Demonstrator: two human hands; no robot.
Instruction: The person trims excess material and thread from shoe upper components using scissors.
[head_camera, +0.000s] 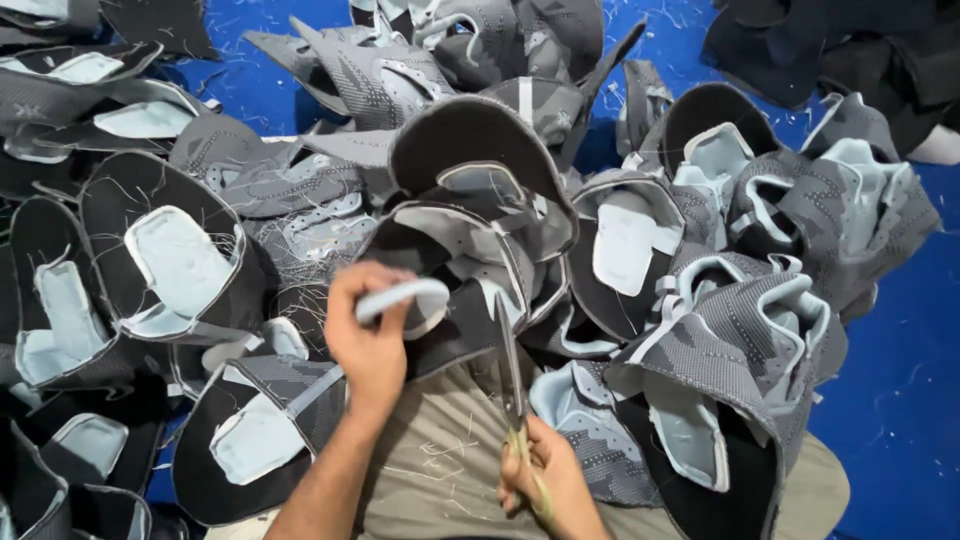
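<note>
My left hand grips the pale blue edge of a grey and black shoe upper, holding it up in front of me. My right hand is closed on the handles of a pair of scissors. Their blades point away from me and reach the lower edge of that same upper, beside my left hand. My lap, in khaki cloth with loose threads on it, lies under both hands.
Several more grey and black shoe uppers with pale blue linings are heaped all around, a pile at the left and another at the right. They lie on a blue floor littered with thread bits. Dark fabric pieces sit at the top right.
</note>
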